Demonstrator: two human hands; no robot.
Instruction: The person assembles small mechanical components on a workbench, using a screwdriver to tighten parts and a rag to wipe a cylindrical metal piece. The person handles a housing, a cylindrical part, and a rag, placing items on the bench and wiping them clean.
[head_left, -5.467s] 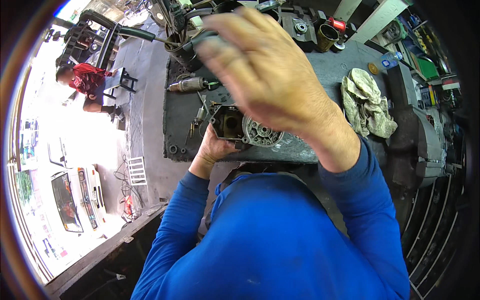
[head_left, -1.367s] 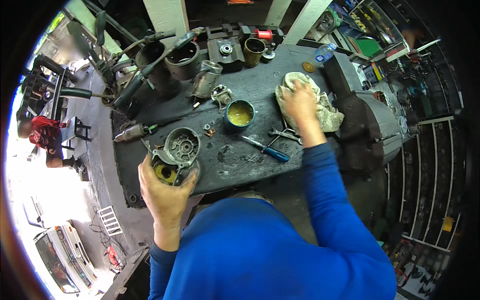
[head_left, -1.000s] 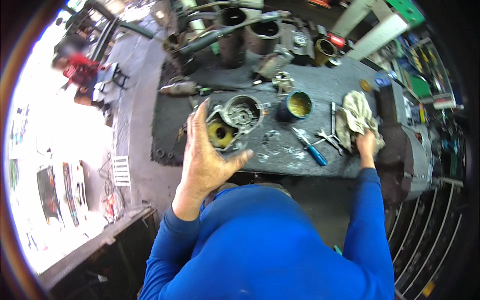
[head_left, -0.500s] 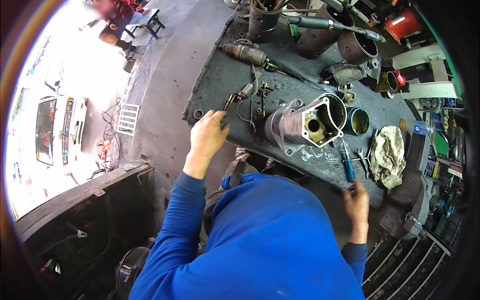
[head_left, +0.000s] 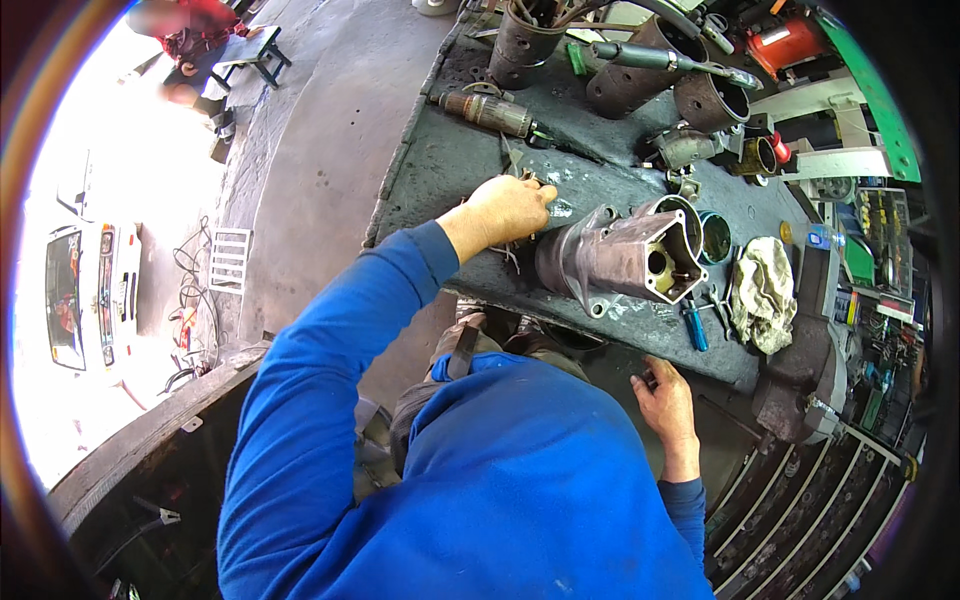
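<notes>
My left hand (head_left: 508, 212) is over the bench, fingers curled down onto a cluster of small metal parts. It covers most of them, so what the fingertips hold is hidden. Just right of it lies a large cast metal housing (head_left: 625, 255) with a flange and an open end. My right hand (head_left: 667, 402) hangs off the bench's near edge, fingers loosely bent and apart, holding nothing I can see. Nearest to it is a screwdriver (head_left: 695, 328) with a blue handle, lying on the bench and not touched. A crumpled whitish rag (head_left: 763, 295) lies right of it.
A drill-like power tool (head_left: 485, 112) lies at the far left of the bench (head_left: 425, 180). Dark metal cylinders (head_left: 712, 98) and a can of tools (head_left: 522, 45) stand behind. Off the bench are a white rack (head_left: 230, 260), a vehicle (head_left: 95, 290) and a seated person (head_left: 195, 35).
My left hand has moved right and farther over the bench, onto the small parts. My right hand has come left and nearer to me, away from the screwdriver handle. The view has shifted slightly.
</notes>
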